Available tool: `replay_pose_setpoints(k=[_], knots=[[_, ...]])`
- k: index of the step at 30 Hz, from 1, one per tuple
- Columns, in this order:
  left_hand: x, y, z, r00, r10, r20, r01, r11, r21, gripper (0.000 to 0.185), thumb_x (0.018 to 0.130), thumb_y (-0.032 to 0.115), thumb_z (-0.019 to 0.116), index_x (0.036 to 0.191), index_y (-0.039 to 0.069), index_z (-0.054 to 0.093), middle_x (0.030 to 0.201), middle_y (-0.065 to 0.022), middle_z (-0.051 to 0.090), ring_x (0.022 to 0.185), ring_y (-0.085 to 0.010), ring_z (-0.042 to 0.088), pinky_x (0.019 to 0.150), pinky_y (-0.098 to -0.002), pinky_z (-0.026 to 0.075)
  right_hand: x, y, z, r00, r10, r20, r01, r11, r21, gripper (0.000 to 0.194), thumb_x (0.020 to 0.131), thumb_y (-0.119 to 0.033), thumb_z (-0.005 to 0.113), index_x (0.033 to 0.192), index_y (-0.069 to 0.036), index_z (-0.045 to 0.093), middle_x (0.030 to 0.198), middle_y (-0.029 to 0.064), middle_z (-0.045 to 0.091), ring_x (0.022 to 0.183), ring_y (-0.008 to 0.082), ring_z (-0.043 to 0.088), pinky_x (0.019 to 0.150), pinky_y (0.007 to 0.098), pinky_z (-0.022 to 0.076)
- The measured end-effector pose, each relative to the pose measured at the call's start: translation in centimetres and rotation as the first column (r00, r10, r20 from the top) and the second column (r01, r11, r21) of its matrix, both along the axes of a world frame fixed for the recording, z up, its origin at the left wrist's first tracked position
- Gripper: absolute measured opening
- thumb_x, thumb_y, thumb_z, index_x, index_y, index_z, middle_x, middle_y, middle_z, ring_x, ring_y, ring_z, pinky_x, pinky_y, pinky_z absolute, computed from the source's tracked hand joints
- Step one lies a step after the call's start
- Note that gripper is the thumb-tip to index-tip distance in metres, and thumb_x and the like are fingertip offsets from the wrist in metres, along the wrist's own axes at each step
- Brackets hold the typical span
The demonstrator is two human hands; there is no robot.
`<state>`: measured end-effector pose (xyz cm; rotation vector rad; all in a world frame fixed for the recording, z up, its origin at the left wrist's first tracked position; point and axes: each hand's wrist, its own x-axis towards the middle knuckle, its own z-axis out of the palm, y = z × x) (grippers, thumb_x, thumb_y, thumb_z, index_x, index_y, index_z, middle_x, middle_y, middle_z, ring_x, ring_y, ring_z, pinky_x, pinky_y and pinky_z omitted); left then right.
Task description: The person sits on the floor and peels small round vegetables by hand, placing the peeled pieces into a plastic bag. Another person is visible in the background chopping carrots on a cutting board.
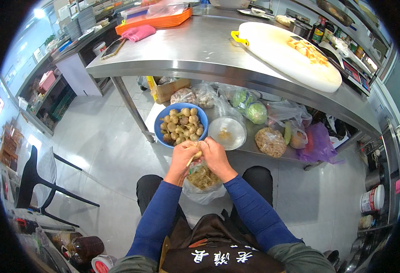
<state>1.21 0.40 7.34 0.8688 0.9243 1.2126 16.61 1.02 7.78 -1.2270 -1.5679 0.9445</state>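
Note:
Both of my hands meet over a plastic bag of brownish peelings (205, 179) that stands on the floor between my knees. My left hand (182, 157) grips a brownish bulb with a stem (197, 155), which looks like pickled garlic. The fingers of my right hand (216, 155) are pinched against the same bulb; whether they hold a piece of skin is hidden. Just beyond my left hand is a blue plastic basin (157, 127) full of similar bulbs (182, 124). Beside it, beyond my right hand, sits a pale round bowl (235, 136) with a few small yellowish pieces (224, 133) in it.
A steel worktable (200, 44) overhangs the basin and bowl, with a white cutting board (271, 51) holding orange chunks (308, 51). Its lower shelf carries bagged cabbages (256, 112), a bag of tan pieces (270, 142) and a purple bag (317, 143). A chair (44, 177) stands left.

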Motion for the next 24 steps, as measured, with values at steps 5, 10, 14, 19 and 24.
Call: replay_pose_setpoints(k=[5,10,14,19,24], knots=[[0.1,0.4,-0.9,1.000,0.010,-0.011,-0.010,0.999,-0.045,0.008,0.090,0.006,0.065,0.090,-0.002,0.067,0.080,-0.0076,0.069,0.065,-0.0161,0.066,0.056,-0.0297,0.055,-0.1,-0.1,-0.7,1.000,0.003,0.002,-0.003,0.999,-0.033,0.031,0.106,-0.025,0.058,0.091,0.002,0.059,0.082,0.0209,0.066,0.073,0.0291,0.070,0.067,0.0426,0.0532],[0.5,0.7,-4.1,0.996,0.090,-0.005,-0.090,0.996,-0.016,0.006,0.092,0.007,0.067,0.091,0.001,0.066,0.075,-0.0087,0.067,0.057,-0.0163,0.064,0.051,-0.0285,0.051,-0.1,1.0,-5.0,0.999,0.032,-0.007,-0.031,0.998,0.055,0.031,0.107,-0.027,0.055,0.096,0.002,0.060,0.083,0.0225,0.067,0.072,0.0308,0.071,0.065,0.0448,0.0536],[1.1,1.4,-5.1,0.995,0.046,0.089,-0.041,0.997,-0.060,0.014,0.093,0.011,0.063,0.104,0.002,0.063,0.082,-0.0094,0.068,0.062,-0.0192,0.067,0.053,-0.0305,0.055,0.3,1.7,-6.3,0.975,0.094,-0.199,-0.111,0.991,-0.080,0.029,0.110,-0.027,0.054,0.103,0.001,0.059,0.079,0.0121,0.067,0.068,0.0187,0.068,0.060,0.0379,0.0538],[3.2,1.1,-3.0,0.996,-0.028,0.088,0.033,0.998,-0.056,0.024,0.099,0.020,0.062,0.116,0.003,0.061,0.092,-0.0097,0.072,0.068,-0.0198,0.071,0.058,-0.0312,0.060,1.7,2.4,-7.2,0.989,-0.062,-0.135,0.079,0.989,0.124,0.030,0.111,-0.028,0.053,0.112,0.001,0.059,0.081,0.0136,0.065,0.065,0.0174,0.063,0.061,0.0384,0.0524],[3.3,0.0,-2.4,0.996,0.076,0.050,-0.076,0.997,-0.015,0.024,0.101,0.020,0.063,0.117,0.002,0.062,0.093,-0.0091,0.074,0.068,-0.0170,0.072,0.059,-0.0303,0.063,0.9,1.0,-5.3,0.971,0.056,-0.232,-0.084,0.990,-0.112,0.027,0.106,-0.025,0.054,0.103,0.001,0.053,0.090,0.0286,0.068,0.079,0.0384,0.071,0.071,0.0490,0.0547]])
